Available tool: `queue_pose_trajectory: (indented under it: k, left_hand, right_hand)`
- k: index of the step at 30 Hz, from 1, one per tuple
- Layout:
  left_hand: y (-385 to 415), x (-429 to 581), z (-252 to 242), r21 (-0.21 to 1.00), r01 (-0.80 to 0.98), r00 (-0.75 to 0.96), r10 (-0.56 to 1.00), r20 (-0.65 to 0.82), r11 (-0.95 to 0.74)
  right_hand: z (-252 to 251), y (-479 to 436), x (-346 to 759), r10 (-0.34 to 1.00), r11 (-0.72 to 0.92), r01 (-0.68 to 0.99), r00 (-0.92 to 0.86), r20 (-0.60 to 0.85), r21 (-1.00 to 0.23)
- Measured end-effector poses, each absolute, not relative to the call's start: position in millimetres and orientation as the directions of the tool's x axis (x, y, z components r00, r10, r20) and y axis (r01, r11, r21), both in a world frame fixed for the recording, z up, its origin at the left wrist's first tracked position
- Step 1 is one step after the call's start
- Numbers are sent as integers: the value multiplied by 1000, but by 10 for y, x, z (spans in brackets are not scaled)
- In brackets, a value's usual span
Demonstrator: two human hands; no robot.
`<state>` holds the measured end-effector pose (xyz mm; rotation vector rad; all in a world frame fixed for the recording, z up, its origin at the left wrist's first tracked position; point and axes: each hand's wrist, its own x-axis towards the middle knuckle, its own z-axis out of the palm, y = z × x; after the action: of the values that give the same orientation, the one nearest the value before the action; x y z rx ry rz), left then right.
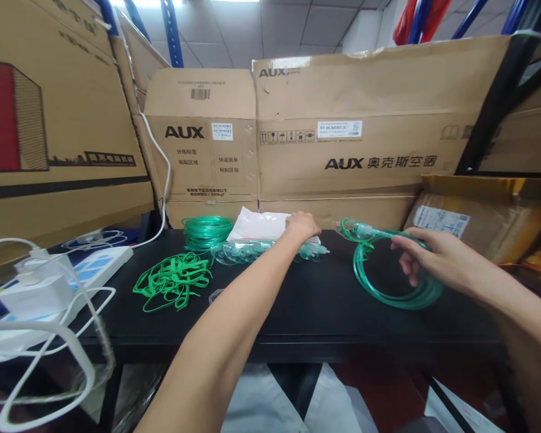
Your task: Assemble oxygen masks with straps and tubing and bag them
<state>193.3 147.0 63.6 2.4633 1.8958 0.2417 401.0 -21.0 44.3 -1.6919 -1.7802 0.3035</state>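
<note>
My right hand (420, 252) is closed around a coil of clear green tubing (399, 300), held at the right side of the black table. At the coil's left end are a clear plastic fitting (360, 228) and a strand of green elastic. Across the table, my left hand (303, 225) has its fingers curled at the right end of a white plastic bag (264, 226); the fingertips are partly hidden. Below the bag lies a row of clear greenish plastic pieces (243, 251), partly covered by my left forearm.
Left of the bag lie another coil of green tubing (206, 233), a tangle of green elastic straps (174, 279) and small thin metal strips (215, 295). White power strips with cables (101, 264) take up the left side. Cardboard boxes (369, 144) wall the back; a taped parcel (487, 222) stands right.
</note>
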Motion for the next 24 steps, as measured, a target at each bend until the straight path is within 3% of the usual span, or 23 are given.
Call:
queue_pose_trajectory:
  k: [24]
  left_hand:
    - [1642,1819,481,249,937,201,962,184,-244]
  right_hand:
    - [420,-183,4033,947,158,819,33,320,-551]
